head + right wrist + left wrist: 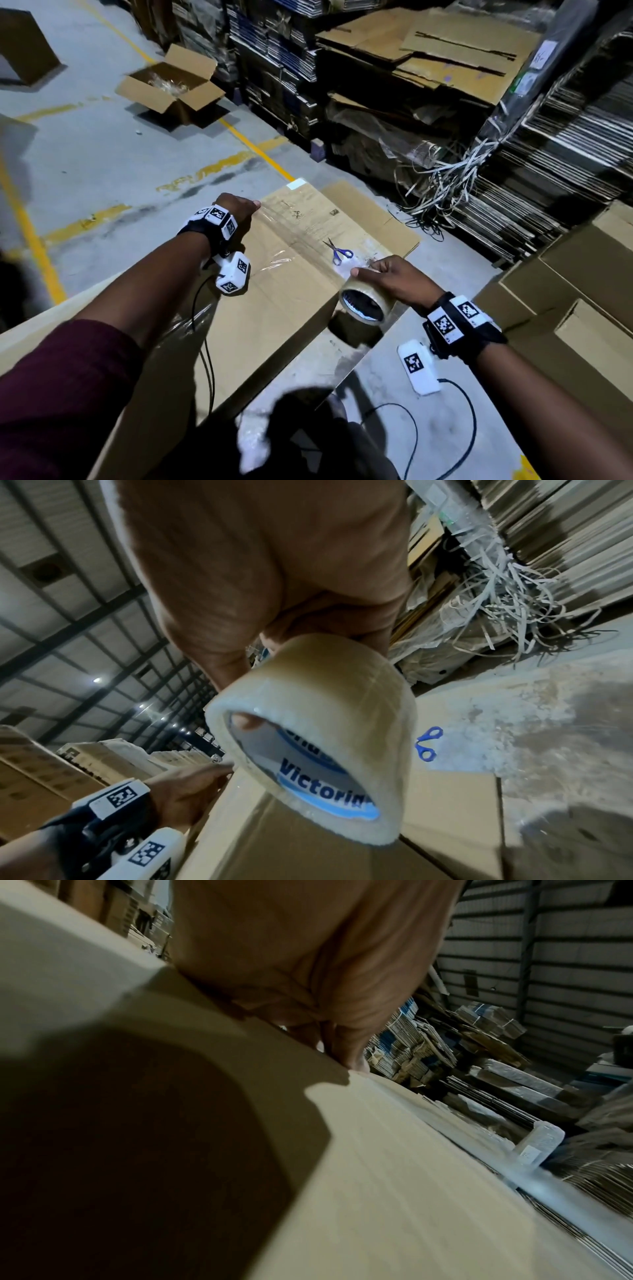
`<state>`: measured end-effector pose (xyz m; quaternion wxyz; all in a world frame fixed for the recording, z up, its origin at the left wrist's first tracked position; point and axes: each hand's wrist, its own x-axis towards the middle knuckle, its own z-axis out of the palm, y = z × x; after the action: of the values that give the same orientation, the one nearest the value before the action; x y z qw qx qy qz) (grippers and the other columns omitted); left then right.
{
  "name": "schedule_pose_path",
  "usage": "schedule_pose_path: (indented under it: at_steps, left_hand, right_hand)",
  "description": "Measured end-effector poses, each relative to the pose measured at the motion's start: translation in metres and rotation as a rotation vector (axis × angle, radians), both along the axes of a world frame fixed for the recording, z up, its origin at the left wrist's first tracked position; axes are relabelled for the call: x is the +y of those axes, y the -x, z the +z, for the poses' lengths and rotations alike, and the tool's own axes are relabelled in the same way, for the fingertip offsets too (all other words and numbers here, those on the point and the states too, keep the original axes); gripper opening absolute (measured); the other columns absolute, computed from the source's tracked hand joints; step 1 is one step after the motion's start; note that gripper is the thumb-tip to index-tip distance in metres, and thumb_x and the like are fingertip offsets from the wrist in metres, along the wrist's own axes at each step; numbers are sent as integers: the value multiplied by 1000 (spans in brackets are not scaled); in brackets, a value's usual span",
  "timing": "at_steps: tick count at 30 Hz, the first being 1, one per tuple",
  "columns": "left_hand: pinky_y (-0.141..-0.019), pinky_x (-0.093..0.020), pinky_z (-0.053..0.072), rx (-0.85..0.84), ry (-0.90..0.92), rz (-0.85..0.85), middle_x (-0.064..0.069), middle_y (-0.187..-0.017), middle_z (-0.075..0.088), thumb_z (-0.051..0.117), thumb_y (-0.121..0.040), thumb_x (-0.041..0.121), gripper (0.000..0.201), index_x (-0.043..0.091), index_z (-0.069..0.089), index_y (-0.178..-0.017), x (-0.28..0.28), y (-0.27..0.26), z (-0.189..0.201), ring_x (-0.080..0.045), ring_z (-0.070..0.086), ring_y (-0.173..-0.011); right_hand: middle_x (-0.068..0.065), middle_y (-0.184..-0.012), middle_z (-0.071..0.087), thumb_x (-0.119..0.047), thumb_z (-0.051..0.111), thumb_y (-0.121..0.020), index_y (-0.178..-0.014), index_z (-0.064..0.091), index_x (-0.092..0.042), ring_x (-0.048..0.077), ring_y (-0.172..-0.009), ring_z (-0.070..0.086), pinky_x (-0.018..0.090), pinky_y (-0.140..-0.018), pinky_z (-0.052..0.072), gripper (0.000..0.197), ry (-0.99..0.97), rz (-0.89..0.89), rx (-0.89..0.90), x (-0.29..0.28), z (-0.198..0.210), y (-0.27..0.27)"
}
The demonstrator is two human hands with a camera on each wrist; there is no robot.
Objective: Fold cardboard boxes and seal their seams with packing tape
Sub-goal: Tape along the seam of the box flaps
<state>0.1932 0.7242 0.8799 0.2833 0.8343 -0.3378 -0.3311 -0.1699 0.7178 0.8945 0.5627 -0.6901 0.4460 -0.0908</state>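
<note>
Clear tape already spanned part of the cardboard box [291, 274] top. Your left hand [236, 212] pressed its far end at the box edge; your right hand [394, 277] gripped the tape roll [364, 303] at the near edge. Cutting with the scissors [337, 251] and smoothing appeared outstanding.

floor [102, 144]: grey concrete, yellow lines | wall [565, 947]: corrugated metal | light: dim

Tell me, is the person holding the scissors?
No, the scissors lie on the cardboard box, while the right hand holds a tape roll.
</note>
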Motion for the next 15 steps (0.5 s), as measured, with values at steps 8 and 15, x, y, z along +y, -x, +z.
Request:
schedule_pose_path:
  at_steps: [8,15]
  left_hand:
    - [-56,-28,36,83,14,52,-6,-62,49,66,-96,32,43,12,48,-63,3,2,2,-22,44,-57]
    - [-79,-29,37,-75,-89,-132,-12,-92,57,48,-104,41,42,18,50,-69,8,5,1,-28,51,-87]
  right_hand:
    - [-4,-54,53,-41,74,-91,-56,56,-20,13,-50,49,21,-53,38,45,44,-2,27,6,-18,-1]
    - [15,-69,58,-59,73,-86,-81,68,-7,23,-63,55,28,-63,43,52,-68,-17,40,10,-46,-1]
